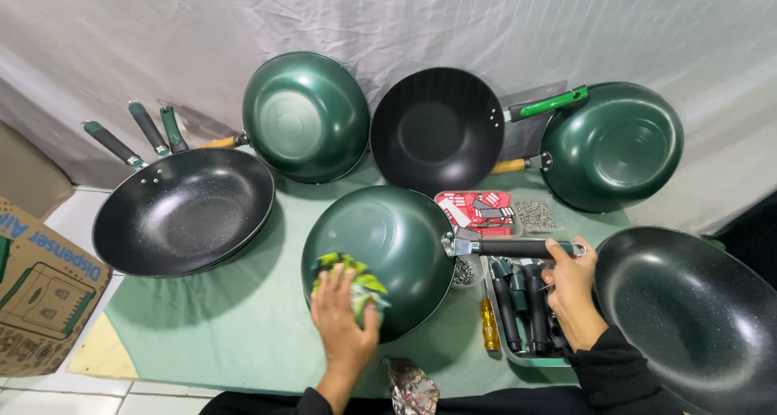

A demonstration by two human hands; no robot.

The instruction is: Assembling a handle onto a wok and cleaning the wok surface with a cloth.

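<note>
Head view: hands (344, 318) on crowded wok (380, 253)

Two bare hands and forearms enter from the lower edge of the view. The left hand (344, 322) is uncovered: no glove, ring, watch or bracelet is visible on it. Its wrist and lower forearm are bare up to a dark, black-looking cuff at the bottom edge. The right hand (573, 289) is likewise ungloved, with no jewellery seen on the fingers. Its wrist meets a black long sleeve of soft, matte fabric, gathered in loose folds at the cuff. More black clothing runs along the bottom edge between the two arms. No markings or logos are discernible on the garment.
</note>
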